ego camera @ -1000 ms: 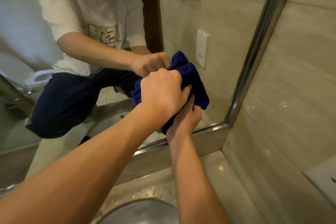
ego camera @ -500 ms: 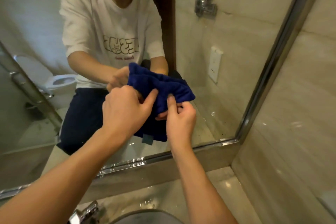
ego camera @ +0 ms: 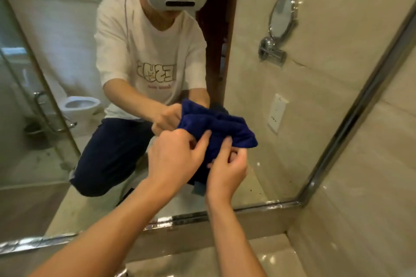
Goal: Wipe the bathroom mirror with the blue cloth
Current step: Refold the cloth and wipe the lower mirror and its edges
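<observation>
The blue cloth [ego camera: 221,129] is bunched up just in front of the bathroom mirror [ego camera: 281,141], near its lower right part. My left hand [ego camera: 177,157] grips the cloth's left side with fingers curled into the fabric. My right hand [ego camera: 227,173] pinches its lower right edge from below. Whether the cloth touches the glass I cannot tell. The mirror shows my reflection kneeling with a white headset and holding the cloth's reflection.
A chrome frame [ego camera: 351,119] edges the mirror at right and along the bottom. A beige tiled wall [ego camera: 371,186] stands close on the right. The stone counter [ego camera: 265,258] lies below. Reflected are a toilet [ego camera: 80,105], a round shaving mirror [ego camera: 281,18] and a wall socket [ego camera: 276,112].
The view has tilted upward, so more of the mirror shows. Both hands drew the cloth back from the lower right corner and shifted their grip, spreading the bundle wider.
</observation>
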Demonstrator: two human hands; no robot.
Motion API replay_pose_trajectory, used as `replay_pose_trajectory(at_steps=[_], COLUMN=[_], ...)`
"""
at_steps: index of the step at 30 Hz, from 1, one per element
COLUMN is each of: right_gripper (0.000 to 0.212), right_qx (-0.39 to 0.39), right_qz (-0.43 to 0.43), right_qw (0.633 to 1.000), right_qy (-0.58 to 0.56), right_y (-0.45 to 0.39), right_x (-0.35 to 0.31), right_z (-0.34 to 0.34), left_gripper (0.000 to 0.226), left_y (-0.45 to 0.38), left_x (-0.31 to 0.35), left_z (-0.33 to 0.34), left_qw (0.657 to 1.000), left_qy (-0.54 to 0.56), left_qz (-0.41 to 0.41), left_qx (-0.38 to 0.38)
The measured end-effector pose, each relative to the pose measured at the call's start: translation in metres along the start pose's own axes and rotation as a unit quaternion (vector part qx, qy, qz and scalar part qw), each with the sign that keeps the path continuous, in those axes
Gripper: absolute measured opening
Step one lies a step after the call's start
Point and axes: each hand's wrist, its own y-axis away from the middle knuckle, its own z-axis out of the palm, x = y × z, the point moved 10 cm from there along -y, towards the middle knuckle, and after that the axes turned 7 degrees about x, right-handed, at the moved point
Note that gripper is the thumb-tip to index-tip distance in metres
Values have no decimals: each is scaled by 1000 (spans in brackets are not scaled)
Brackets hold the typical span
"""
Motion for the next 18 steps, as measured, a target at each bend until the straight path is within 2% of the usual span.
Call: replay_pose_trajectory(at_steps=[4,8,11,15,18], right_gripper=[29,30,27,28,25], right_qx=[-59,-78,-96,-68,-65], right_qz=[-20,-86,-103,-99,-99], right_qw=[998,993,989,992,993], right_qy=[-1,2,-42,-25,7], right_y=[12,-20,-35,-10,17], right_x=[-34,-129,-185,-152,-108], right_z=[19,37,52,51,53], left_gripper=[61,57,53,50,52], left_y=[-12,-63,-102,-89,-49], left_x=[-23,22,52,36,-22], left_z=[-29,-73,-106,-105,-80], left_qw=[995,979,967,978,984], left_qy=[94,198,242,197,174], left_qz=[-34,5,29,39,-32], left_qx=[7,47,69,62,33])
